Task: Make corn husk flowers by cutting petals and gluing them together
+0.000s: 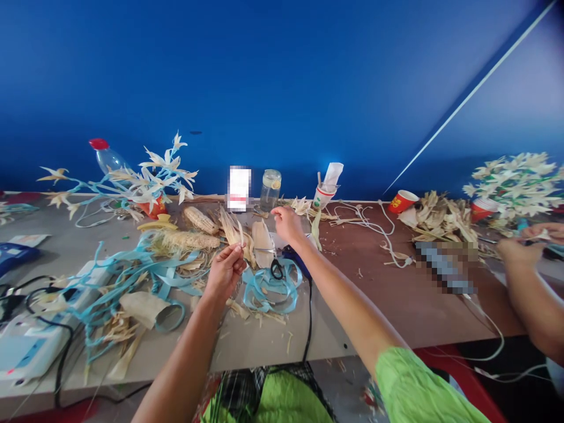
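Observation:
My left hand [227, 269] is closed in a pinch on a narrow pale strip of corn husk [241, 233], its tip pointing up. Just behind it lies a bunch of dried corn husks [230, 228]. My right hand [287, 225] is in front of a glass jar [270, 191], its fingers bent together; what they hold, if anything, is too small to make out. Between the hands are a wider piece of husk [263, 242] and black-handled scissors [276, 269]. Coils of light blue ribbon [271, 292] lie nearer to me.
At left are corn cobs [200, 220], tangled blue ribbon [165, 271], a power strip [83, 288] and husk flowers [163, 167]. White cords [374, 223] and a red cup [403, 201] stand right, near a husk pile [445, 217]. Another person's hands [524, 247] work at far right.

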A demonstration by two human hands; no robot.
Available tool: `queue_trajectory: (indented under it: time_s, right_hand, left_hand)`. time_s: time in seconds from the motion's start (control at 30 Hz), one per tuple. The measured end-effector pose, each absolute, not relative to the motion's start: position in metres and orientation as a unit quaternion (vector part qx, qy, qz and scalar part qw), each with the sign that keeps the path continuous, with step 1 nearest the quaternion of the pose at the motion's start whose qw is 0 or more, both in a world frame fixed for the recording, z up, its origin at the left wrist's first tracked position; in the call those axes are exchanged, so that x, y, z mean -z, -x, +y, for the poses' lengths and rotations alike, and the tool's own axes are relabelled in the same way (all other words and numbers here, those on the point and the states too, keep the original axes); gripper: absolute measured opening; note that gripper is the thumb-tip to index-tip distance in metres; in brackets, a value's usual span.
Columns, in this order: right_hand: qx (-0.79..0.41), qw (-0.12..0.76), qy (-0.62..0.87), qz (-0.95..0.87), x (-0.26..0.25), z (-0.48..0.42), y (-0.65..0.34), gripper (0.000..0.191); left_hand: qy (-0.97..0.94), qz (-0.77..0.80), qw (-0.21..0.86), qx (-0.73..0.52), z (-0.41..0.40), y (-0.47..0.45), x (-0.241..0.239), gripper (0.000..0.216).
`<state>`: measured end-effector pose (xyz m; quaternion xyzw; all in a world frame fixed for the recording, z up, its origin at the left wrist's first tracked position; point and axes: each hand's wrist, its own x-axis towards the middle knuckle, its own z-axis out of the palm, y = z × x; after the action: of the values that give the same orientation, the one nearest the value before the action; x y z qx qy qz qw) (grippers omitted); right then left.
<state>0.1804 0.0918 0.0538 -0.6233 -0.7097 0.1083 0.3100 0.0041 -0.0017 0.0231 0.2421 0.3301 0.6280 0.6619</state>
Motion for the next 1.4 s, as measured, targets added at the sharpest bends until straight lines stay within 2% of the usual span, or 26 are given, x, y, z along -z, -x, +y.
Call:
queue_trajectory:
  time_s: [0.17,0.43,0.67,0.8,1.17,1.4]
  right_hand:
    - [-0.095,0.188,0.624,-0.753,-0.043,0.137,-0.162,0.029]
    - [-0.109,0.107,0.641,-0.752,-0.022,0.174,-0.141,0.026]
    - [-0.167,0.099,0.635,-0.748,-0.021,0.184,-0.142,0.018]
    - [-0.210,0.119,0.592,-0.769,-0.031,0.187,-0.147,0.030]
    - [-0.172,0.092,0.664,-0.722,-0.025,0.203,-0.124,0.026]
    - [-0.211,0.098,0.682,-0.694,-0.022,0.213,-0.111,0.021]
  left_hand:
    - [-0.243,0.335,0.660,-0.627,-0.001,-0.005,-0.021,0.019]
    - [-0.225,0.341,0.669,-0.621,-0.002,-0.007,-0.018,0.018]
    - [-0.203,0.342,0.671,-0.626,-0.002,-0.006,-0.018,0.018]
    - [-0.208,0.341,0.672,-0.624,-0.002,-0.006,-0.018,0.019]
    - [-0.200,0.346,0.667,-0.628,-0.001,-0.004,-0.019,0.020]
    - [-0.197,0.349,0.668,-0.627,-0.002,-0.003,-0.017,0.021]
